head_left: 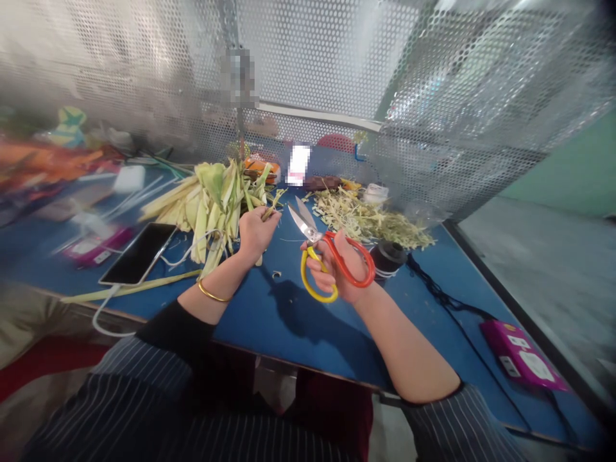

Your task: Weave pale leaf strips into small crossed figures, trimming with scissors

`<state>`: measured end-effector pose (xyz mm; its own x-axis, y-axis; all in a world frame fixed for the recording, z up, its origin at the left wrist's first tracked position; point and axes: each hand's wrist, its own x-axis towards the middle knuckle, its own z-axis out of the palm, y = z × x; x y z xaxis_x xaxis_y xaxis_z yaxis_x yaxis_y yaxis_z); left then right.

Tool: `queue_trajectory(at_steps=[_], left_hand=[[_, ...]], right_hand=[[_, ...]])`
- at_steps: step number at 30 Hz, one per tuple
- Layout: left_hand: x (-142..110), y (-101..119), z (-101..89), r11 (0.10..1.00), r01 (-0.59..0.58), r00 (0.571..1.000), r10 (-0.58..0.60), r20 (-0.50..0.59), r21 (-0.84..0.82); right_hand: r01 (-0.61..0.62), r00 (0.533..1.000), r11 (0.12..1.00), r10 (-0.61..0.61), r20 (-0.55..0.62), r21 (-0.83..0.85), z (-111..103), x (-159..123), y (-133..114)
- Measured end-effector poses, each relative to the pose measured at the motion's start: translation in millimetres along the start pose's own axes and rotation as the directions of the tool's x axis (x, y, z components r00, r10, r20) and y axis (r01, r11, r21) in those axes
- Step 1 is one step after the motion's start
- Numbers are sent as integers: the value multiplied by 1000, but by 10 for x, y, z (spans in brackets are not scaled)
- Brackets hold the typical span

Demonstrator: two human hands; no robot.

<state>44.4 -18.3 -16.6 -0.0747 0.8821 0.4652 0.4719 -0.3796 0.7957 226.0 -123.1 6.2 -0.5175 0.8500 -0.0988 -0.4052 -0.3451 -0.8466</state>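
My right hand point(339, 263) is closed around the handles of a pair of scissors point(308, 224), one handle red and the other yellow. The blades are parted a little and point up and to the left. Close to their tips, my left hand point(258, 232) pinches a thin yellow-green plant strip point(275, 200) that sticks up past the fingers. Behind and left of that hand lies a pile of pale green dried husk leaves point(209, 199). A heap of small cut scraps point(366, 215) spreads beyond the scissors to the right.
A phone point(139, 253) with a white cable lies left on the blue table point(250, 321). A black thread spool point(389, 256) stands right of my right hand. A purple power strip point(522, 356) sits at the right edge. Perforated metal panels point(327, 58) rise behind.
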Motion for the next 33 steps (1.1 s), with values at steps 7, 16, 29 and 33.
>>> queue_trajectory(at_steps=[7,16,29,33], left_hand=[[-30,27,3,997,-51,999,52,-16,64],[-83,69,29,990,-72,997,72,5,122],[-105,102,23,991,-61,997,54,61,120],[-108,118,20,990,-58,997,52,53,127]], right_hand=[[-76,997,997,76,10,-28,40,-6,19],[-68,998,997,68,0,-36,67,16,70],[-74,997,997,75,-35,17,74,33,99],[-51,997,999,52,-56,12,94,36,116]])
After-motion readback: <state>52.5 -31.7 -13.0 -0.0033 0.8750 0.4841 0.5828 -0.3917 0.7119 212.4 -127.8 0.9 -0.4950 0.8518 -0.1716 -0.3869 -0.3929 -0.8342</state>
